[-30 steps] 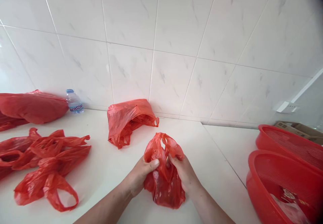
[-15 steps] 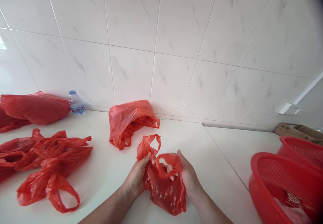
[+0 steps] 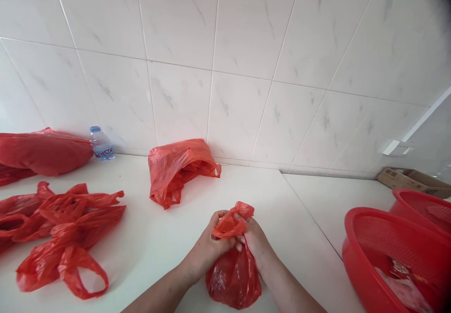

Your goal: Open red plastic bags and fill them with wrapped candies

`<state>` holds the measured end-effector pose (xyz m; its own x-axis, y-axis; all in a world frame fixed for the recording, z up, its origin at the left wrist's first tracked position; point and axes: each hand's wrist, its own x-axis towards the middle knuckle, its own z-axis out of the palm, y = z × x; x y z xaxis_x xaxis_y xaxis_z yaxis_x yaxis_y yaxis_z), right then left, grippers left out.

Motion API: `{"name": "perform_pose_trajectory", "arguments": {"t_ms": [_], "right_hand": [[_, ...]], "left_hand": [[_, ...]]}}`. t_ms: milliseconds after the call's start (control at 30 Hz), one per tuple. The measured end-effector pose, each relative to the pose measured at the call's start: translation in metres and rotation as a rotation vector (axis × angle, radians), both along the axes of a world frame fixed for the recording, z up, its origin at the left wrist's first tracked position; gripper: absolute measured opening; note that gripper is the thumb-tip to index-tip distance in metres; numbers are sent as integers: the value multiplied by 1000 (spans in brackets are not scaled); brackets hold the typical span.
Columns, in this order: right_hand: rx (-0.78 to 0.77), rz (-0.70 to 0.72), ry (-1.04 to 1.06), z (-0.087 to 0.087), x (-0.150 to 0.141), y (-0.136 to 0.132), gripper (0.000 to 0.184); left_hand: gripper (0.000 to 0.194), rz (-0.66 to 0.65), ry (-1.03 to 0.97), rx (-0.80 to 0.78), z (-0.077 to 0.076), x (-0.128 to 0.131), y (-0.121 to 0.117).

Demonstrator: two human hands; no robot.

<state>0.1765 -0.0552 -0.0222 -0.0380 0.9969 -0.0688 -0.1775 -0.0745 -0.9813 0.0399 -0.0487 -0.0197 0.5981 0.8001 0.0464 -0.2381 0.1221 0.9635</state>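
A filled red plastic bag (image 3: pixel 233 277) hangs from my two hands above the front of the white table. My left hand (image 3: pixel 213 242) is closed around its gathered neck and a handle loop. Across from it, my right hand (image 3: pixel 252 238) grips the handles from the right, with its fingers partly hidden by the plastic. The handles are drawn together and crossed between my hands. Through the thin film the contents look dark red, but I cannot make out what they are.
Several tied red bags (image 3: pixel 66 228) lie on the left. Behind them are a large red bundle (image 3: pixel 45 153) and a water bottle (image 3: pixel 102 144). A crumpled red bag (image 3: pixel 179 167) rests by the wall. Red baskets (image 3: pixel 352 238) and a cardboard box (image 3: pixel 405 181) stand at right.
My hands have come closer together. The two handle loops, apart before, are now bunched and crossed at the bag's neck. The view has shifted slightly to the right.
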Motion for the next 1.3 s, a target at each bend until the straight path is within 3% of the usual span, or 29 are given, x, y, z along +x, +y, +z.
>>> {"name": "perform_pose_trajectory", "arguments": {"t_ms": [67,167,233,333,433,533,667,767,867,967,1100,1233,1300], "right_hand": [[25,-82,-53,-3,-1,2,42],[72,-140,-162,0,-6,-5,34],[117,-110,-228,6,-9,-12,29],[163,52,-176,14,-8,-20,9],[124,155,-166,15,-3,-23,37],[128,133,-231,11,2,-20,34],[159,179,-23,1,8,-10,33],[57,178,185,-4,13,-3,29],[-38,122,316,-3,14,0,19],[-80,106,341,2,15,-3,15],[10,181,300,1,19,-6,17],[98,177,157,-4,22,-5,43],[110,142,39,-4,20,-4,45]], "left_hand": [[62,-37,-2,77,1,1,-5],[57,42,9,10,4,3,-10],[48,137,60,-129,5,3,-10],[47,189,135,-287,6,0,-4],[49,247,178,-353,3,-4,3],[48,250,130,-405,0,-6,7],[41,143,-74,-448,-1,-7,8],[41,53,-212,-430,1,-6,8],[36,43,-243,-431,0,-6,7],[34,81,-155,-350,1,-8,7],[27,123,73,-102,5,-9,7],[23,205,178,79,5,-6,6],[22,249,178,125,3,-5,4]]}}
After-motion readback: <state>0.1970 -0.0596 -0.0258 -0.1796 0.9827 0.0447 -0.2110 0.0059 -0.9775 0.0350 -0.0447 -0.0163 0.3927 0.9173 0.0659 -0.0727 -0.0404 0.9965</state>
